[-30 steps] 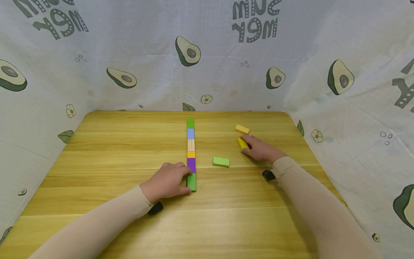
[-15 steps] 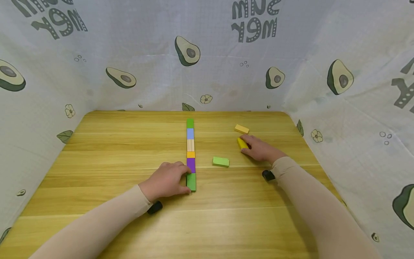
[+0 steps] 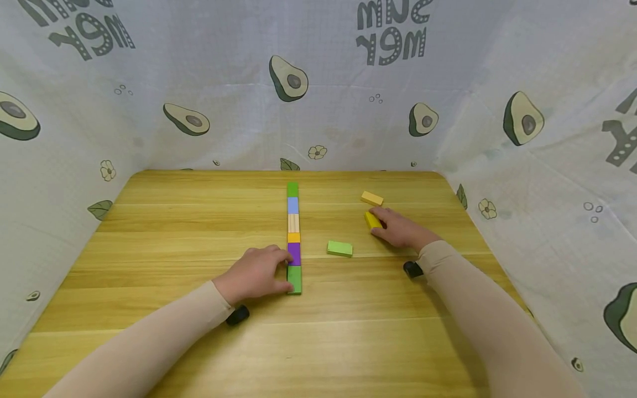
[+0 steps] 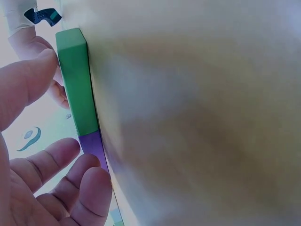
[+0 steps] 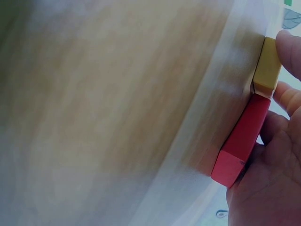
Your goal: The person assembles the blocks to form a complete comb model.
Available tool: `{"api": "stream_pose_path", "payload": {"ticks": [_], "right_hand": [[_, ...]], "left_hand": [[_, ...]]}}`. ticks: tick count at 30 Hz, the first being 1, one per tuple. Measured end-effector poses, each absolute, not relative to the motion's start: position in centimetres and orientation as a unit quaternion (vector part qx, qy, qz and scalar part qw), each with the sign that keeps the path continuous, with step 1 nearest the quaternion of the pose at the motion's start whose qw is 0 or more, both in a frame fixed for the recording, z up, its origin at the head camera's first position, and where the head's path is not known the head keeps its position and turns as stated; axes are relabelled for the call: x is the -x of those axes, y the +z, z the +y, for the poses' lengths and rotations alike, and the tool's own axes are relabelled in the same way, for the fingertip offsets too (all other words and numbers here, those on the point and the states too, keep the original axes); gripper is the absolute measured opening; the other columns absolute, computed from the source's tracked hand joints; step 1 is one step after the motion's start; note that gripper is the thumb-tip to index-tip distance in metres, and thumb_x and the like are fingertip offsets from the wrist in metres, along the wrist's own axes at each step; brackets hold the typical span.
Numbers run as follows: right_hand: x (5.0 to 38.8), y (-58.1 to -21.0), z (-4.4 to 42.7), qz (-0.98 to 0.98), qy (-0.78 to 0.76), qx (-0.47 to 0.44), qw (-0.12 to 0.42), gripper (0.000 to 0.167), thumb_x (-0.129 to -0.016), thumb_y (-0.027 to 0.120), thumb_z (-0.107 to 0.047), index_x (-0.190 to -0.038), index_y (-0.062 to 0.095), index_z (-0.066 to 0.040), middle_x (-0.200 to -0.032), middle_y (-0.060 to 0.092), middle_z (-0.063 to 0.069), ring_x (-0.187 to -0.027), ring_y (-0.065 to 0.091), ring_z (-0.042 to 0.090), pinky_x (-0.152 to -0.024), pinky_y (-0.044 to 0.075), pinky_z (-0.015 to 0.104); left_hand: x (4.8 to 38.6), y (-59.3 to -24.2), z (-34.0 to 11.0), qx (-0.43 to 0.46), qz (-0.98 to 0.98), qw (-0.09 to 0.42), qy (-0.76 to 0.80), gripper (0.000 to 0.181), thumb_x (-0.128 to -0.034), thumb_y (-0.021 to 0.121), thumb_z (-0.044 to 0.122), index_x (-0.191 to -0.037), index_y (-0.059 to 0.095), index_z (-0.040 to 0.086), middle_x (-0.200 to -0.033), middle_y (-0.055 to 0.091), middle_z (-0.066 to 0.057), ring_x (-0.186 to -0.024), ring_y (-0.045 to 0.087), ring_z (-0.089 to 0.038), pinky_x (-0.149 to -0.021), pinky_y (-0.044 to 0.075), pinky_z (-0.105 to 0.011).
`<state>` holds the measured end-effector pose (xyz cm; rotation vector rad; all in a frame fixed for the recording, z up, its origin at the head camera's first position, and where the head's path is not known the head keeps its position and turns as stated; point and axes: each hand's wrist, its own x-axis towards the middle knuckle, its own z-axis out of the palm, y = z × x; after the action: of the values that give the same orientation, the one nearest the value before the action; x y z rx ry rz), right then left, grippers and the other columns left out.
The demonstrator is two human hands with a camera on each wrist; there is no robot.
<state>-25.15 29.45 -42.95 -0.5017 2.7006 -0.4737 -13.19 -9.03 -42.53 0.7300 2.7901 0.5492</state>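
Since our left hand (image 3: pixel 255 273) has eased back, fingers wide beside the near green block (image 3: pixel 294 279), that row (image 3: pixel 293 223) looks pretty much lined up, while our right hand (image 3: pixel 400 228) is at the yellow block (image 3: pixel 371 220), grip unclear.

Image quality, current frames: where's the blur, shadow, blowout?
Head: mostly crisp, soft shadow along the right sleeve; left wrist: table badly blurred, green block clearer, curtain blown nearly white; right wrist: table smeared too, red block sharper.
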Motion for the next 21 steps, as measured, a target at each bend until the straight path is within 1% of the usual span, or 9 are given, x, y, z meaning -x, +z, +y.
{"api": "stream_pose_path", "payload": {"ticks": [3,7,13,21], "right_hand": [[25.1,-43.0,29.4,0.954,-0.167,0.178,0.175,0.065,-0.112,0.052,-0.029,-0.166,0.024,-0.005,-0.165,0.03,0.032,-0.149,0.036,0.05,-0.123,0.031,0.066],[25.2,-43.0,29.4,0.954,-0.169,0.179,0.173,0.065,-0.112,0.052,-0.029,-0.166,0.025,-0.005,-0.165,0.031,0.032,-0.148,0.036,0.049,-0.122,0.031,0.065],[25.1,-42.9,29.4,0.954,-0.169,0.179,0.172,0.066,-0.112,0.053,-0.028,-0.166,0.024,-0.004,-0.166,0.028,0.033,-0.149,0.035,0.051,-0.123,0.03,0.066],[25.1,-43.0,29.3,0.954,-0.171,0.181,0.168,0.066,-0.111,0.054,-0.026,-0.166,0.025,-0.003,-0.167,0.029,0.032,-0.151,0.034,0.051,-0.124,0.03,0.065]], "left_hand": [[13.5,-42.6,-9.1,-0.24,0.946,0.104,0.192,0.062,-0.0848,0.086,0.049,-0.133,0.069,0.014,-0.122,0.07,0.0,-0.106,0.064,-0.014,-0.102,0.049,-0.049],[13.8,-42.6,-9.2,-0.231,0.946,0.106,0.199,0.069,-0.0855,0.085,0.05,-0.14,0.064,0.014,-0.132,0.068,-0.004,-0.12,0.066,-0.023,-0.107,0.048,-0.052],[14.4,-42.5,-9.4,-0.222,0.945,0.109,0.213,0.077,-0.0866,0.084,0.05,-0.149,0.057,0.013,-0.148,0.06,-0.009,-0.139,0.057,-0.034,-0.116,0.043,-0.057],[15.1,-42.6,-9.6,-0.214,0.948,0.113,0.207,0.08,-0.0879,0.082,0.052,-0.152,0.054,0.014,-0.153,0.056,-0.011,-0.143,0.051,-0.038,-0.118,0.04,-0.059]]}}
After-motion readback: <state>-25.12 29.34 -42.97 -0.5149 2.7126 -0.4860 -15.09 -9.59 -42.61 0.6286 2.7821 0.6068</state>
